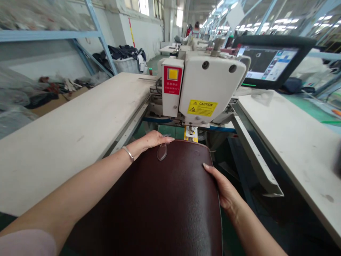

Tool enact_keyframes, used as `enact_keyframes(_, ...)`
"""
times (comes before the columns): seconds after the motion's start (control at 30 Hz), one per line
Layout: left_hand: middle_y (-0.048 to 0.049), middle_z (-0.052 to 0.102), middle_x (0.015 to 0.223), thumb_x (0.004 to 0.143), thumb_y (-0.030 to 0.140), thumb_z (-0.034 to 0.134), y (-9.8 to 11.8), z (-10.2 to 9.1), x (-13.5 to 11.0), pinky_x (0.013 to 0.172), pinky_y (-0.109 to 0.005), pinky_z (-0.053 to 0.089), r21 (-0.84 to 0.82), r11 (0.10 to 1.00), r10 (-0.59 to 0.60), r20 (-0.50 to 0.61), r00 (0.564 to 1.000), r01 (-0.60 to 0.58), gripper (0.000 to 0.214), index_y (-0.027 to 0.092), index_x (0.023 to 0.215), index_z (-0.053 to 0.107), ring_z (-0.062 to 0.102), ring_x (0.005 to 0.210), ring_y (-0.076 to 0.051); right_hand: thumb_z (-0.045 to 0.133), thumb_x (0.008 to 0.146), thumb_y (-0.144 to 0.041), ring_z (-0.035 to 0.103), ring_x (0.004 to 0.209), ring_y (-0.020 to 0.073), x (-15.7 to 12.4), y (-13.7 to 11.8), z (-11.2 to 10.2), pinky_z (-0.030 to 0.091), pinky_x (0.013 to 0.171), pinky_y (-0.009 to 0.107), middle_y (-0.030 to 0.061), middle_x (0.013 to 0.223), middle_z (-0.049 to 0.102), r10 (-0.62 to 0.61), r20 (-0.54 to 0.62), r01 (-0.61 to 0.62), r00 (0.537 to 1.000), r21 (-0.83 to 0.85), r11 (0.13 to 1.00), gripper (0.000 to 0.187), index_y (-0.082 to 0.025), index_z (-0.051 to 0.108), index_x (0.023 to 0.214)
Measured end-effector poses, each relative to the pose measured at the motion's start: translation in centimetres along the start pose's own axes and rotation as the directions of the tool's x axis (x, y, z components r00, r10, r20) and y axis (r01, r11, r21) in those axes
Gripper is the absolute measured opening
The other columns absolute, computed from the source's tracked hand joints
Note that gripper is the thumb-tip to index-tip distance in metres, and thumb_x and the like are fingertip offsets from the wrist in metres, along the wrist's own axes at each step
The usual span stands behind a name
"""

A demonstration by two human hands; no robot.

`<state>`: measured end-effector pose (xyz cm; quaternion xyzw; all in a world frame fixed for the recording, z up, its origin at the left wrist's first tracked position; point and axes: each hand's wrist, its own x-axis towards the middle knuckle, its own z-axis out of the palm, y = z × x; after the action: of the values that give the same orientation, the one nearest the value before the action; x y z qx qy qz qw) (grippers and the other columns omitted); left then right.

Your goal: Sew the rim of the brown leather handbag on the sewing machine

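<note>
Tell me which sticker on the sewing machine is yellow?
The rectangular yellow caution sticker low on the white sewing machine's front face. The other label, the red panel on the left, is red with only a small yellow square.

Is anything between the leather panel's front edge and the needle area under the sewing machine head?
Nothing visible blocks it. The leather panel, held by left hand and right hand, sits just below the sewing machine head; only a small tab lies on it.

Two hands: left hand [152, 140], right hand [222, 185]. One dark brown leather panel [165, 199]. One sewing machine [202, 85]. One caution label [202, 107]. One touchscreen [269, 64]. Two white tabletops: left tabletop [74, 135], right tabletop [293, 142]. One bracelet [128, 153].
</note>
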<state>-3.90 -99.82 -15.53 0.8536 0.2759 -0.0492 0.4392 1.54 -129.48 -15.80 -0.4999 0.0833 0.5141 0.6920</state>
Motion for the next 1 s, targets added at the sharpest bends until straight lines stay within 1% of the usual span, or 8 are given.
enact_keyframes(0.3,0.0002,0.037,0.053,0.048,0.089,0.060,0.4,-2.0,5.3,0.052,-0.031,0.019,0.065,0.997,-0.034,-0.037,0.999,0.036,0.071,0.020,0.050,0.042,0.032,0.053,-0.013,0.076,0.071,-0.031,0.070,0.084,0.0248,5.4,-4.5,1.3,0.060,0.068,0.033,0.0093,0.104,0.073,-0.051,-0.090,0.043,0.995,-0.089,0.995,0.040,-0.019,0.063,0.107)
enact_keyframes(0.4,0.0003,0.037,0.054,0.052,0.087,0.059,0.7,-1.6,4.9,0.053,-0.031,0.018,0.085,0.996,0.005,0.039,0.999,-0.009,0.069,0.020,0.052,0.044,0.031,0.053,-0.013,0.079,0.070,-0.041,0.065,0.106,0.0252,6.7,-5.3,-0.4,0.056,0.079,0.030,0.0047,0.116,0.071,-0.252,-0.131,0.225,0.959,-0.190,0.956,0.049,-0.025,0.063,0.114)
enact_keyframes(0.47,-0.0002,0.039,0.055,0.056,0.086,0.056,1.2,-0.7,3.9,0.053,-0.030,0.019,0.095,0.993,0.060,0.147,0.987,-0.075,0.067,0.020,0.052,0.044,0.033,0.053,-0.013,0.079,0.073,-0.048,0.061,0.115,0.0227,7.2,-6.3,-2.0,0.052,0.088,0.026,0.0019,0.118,0.070,-0.475,-0.146,0.402,0.868,-0.355,0.844,0.047,-0.027,0.066,0.113)
enact_keyframes(0.53,-0.0006,0.039,0.056,0.058,0.084,0.053,2.1,0.1,2.7,0.053,-0.030,0.020,0.083,0.990,0.093,0.206,0.974,-0.112,0.066,0.020,0.051,0.044,0.034,0.053,-0.012,0.074,0.078,-0.057,0.063,0.107,0.0220,7.5,-7.8,-3.1,0.050,0.089,0.026,0.0047,0.109,0.072,-0.553,-0.014,0.471,0.833,-0.506,0.722,0.042,-0.023,0.071,0.102)
enact_keyframes(0.63,-0.0003,0.038,0.054,0.059,0.083,0.051,3.8,0.7,1.1,0.052,-0.030,0.019,0.068,0.992,0.094,0.193,0.977,-0.109,0.064,0.020,0.050,0.044,0.032,0.051,-0.011,0.065,0.080,-0.071,0.068,0.082,0.0224,7.5,-9.9,-3.0,0.052,0.074,0.028,0.0111,0.092,0.074,-0.213,0.303,0.355,0.929,-0.568,0.743,0.059,-0.014,0.075,0.094)
enact_keyframes(0.73,0.0000,0.036,0.054,0.060,0.081,0.053,4.7,0.8,0.2,0.051,-0.030,0.019,0.058,0.988,0.132,0.196,0.972,-0.145,0.063,0.019,0.049,0.044,0.030,0.050,-0.011,0.069,0.072,-0.074,0.069,0.081,0.0241,7.4,-10.8,-1.8,0.054,0.072,0.030,0.0114,0.096,0.074,0.091,0.445,0.182,0.891,-0.533,0.826,0.069,-0.013,0.075,0.104)
enact_keyframes(0.9,-0.0010,0.041,0.055,0.061,0.083,0.054,3.6,0.6,0.2,0.052,-0.029,0.021,0.074,0.988,0.119,0.204,0.972,-0.136,0.065,0.019,0.053,0.051,0.035,0.052,-0.012,0.078,0.072,-0.059,0.060,0.053,0.0136,7.2,-10.8,-1.5,0.047,0.053,0.022,0.0068,0.067,0.070,0.270,0.499,0.170,0.823,-0.671,0.721,0.047,-0.011,0.075,0.072)
enact_keyframes(1.0,-0.0005,0.040,0.053,0.058,0.084,0.056,2.5,0.3,0.6,0.052,-0.030,0.019,0.098,0.992,0.068,0.171,0.983,-0.086,0.066,0.019,0.051,0.047,0.033,0.051,-0.011,0.079,0.075,-0.049,0.060,0.055,0.0130,7.3,-10.9,-2.4,0.049,0.059,0.023,0.0068,0.071,0.072,0.251,0.459,0.189,0.852,-0.718,0.670,0.037,-0.012,0.075,0.075)
